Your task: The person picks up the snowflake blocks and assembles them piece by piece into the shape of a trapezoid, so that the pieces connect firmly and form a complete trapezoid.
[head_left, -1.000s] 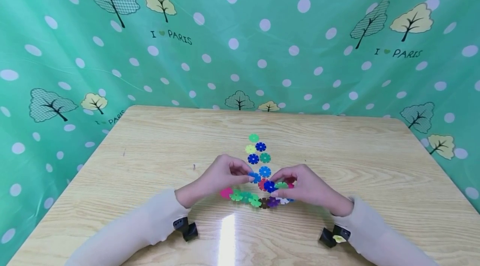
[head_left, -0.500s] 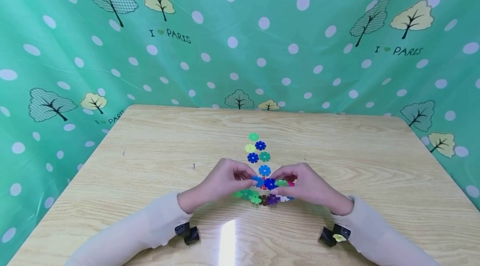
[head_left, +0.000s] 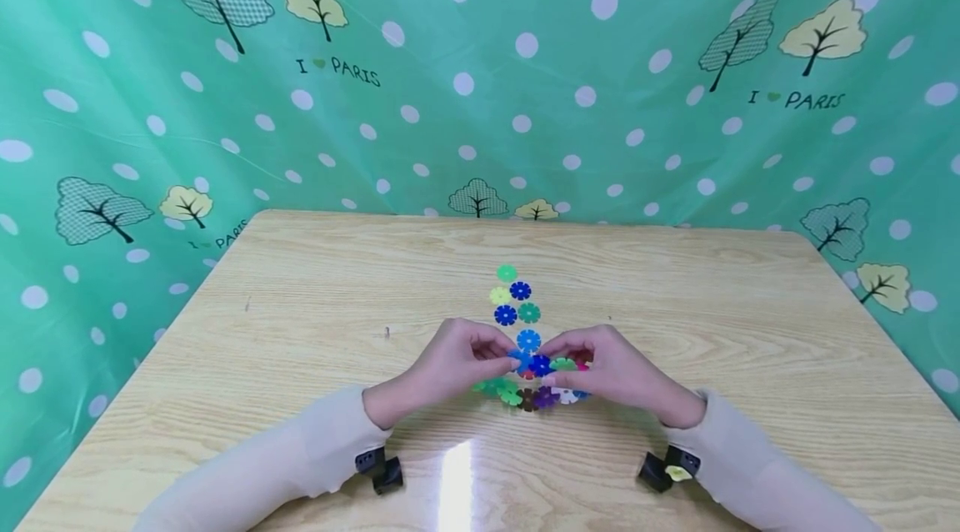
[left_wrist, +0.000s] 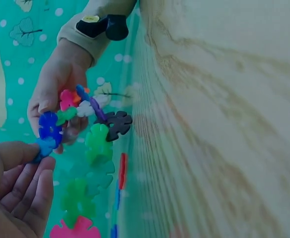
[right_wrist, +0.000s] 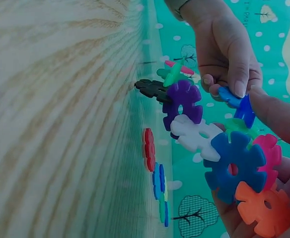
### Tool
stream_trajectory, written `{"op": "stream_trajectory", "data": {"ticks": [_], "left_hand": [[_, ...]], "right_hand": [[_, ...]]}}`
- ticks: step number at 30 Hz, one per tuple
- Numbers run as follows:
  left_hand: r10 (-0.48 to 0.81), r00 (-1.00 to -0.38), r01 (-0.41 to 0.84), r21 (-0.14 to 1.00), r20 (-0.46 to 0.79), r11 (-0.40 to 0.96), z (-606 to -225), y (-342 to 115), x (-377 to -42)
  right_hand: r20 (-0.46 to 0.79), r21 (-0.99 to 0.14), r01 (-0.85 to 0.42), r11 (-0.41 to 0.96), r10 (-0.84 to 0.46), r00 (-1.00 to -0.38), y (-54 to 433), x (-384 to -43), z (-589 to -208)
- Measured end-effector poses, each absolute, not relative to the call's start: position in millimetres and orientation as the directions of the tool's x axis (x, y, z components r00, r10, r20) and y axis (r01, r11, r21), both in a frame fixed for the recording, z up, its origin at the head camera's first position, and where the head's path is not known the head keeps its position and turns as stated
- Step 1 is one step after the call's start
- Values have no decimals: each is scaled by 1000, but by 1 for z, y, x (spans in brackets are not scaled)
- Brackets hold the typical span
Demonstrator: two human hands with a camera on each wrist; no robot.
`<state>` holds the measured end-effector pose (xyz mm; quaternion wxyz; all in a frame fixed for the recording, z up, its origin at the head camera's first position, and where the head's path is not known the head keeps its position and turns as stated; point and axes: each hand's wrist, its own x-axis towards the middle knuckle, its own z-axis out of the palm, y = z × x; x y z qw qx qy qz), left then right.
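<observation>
My left hand (head_left: 459,358) pinches a light blue flower-shaped interlocking disc (head_left: 519,360) between thumb and fingers. It meets the dark blue disc (left_wrist: 49,126), at one end of a chain that my right hand (head_left: 611,367) grips. Whether their slots are interlocked I cannot tell. From there the linked discs curve round: green, pink (right_wrist: 268,156), orange (right_wrist: 266,210), blue (right_wrist: 234,166), white (right_wrist: 197,136), purple (right_wrist: 184,101) and a dark brown one (head_left: 528,400). Past that, green discs (left_wrist: 79,198) run to a pink end disc (left_wrist: 75,230), hidden behind my left hand in the head view.
Loose discs lie flat on the wooden table (head_left: 337,282) beyond my hands: green (head_left: 507,273), yellow (head_left: 500,295), several blue ones, teal (head_left: 528,313) and a red one (head_left: 528,374), partly covered. A green dotted curtain (head_left: 420,82) hangs behind the table.
The left hand has moved right and slightly down, bringing the light blue disc from apart to against the dark blue disc. My right hand has hardly moved.
</observation>
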<state>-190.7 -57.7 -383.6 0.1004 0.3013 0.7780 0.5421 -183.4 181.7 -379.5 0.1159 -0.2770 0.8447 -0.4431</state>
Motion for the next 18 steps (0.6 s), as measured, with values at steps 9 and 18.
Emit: {"op": "stream_trajectory", "data": {"ticks": [9,18], "left_hand": [[562,-814,325,917,146,232,-380,-53,-190],[592,-798,314,917,115,246,-377,-52,-193]], "right_hand": [[17,-859,-299,415,-561,-828,185,-186,-381],[34,-865,-312,393,-575,-818,186,-186,-383]]}}
